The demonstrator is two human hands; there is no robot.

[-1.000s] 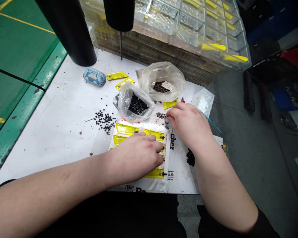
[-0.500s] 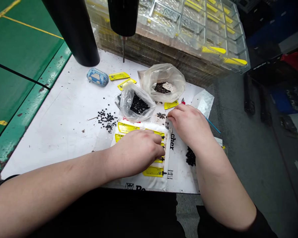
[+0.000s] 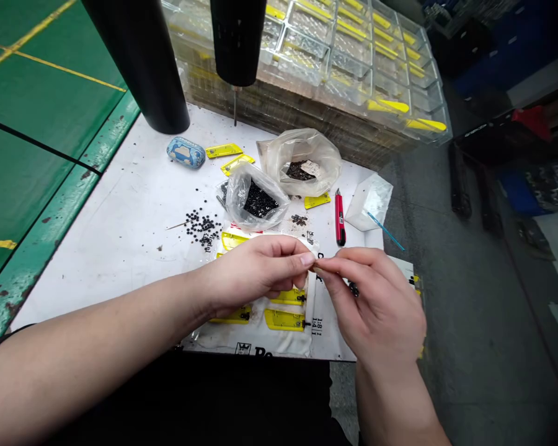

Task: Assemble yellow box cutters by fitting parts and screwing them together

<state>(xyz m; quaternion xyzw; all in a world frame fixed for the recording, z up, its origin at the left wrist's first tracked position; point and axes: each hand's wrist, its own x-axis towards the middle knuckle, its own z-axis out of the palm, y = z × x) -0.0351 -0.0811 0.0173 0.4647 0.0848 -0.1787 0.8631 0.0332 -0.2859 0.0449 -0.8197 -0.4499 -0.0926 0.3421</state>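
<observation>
My left hand (image 3: pixel 265 269) and my right hand (image 3: pixel 376 297) meet fingertip to fingertip above a white padded sheet (image 3: pixel 279 344). Both pinch closed at the same spot; whatever small thing they hold there is too hidden to name. Under my left hand, yellow plastic pieces (image 3: pixel 286 319) lie in rows on the sheet, several with small black parts at their right ends. Just beyond the hands is a little pile of small brown metal-looking pieces (image 3: pixel 299 220). Small black rings (image 3: pixel 202 226) are scattered to the left, next to an open plastic bag of black rings (image 3: pixel 259 201).
A second open bag (image 3: pixel 323 161) holds dark bits. A red utility knife (image 3: pixel 339 217), a blue thin stick (image 3: pixel 385 230) and a blue case (image 3: pixel 186 152) lie around. Above the table hangs a black tool with a thin bit (image 3: pixel 235 108). Stacked clear trays (image 3: pixel 348 65) stand behind.
My right hand has moved from the brown pile back towards me and met my left hand. My left hand has turned and lifted off the yellow pieces. The red knife is now uncovered.
</observation>
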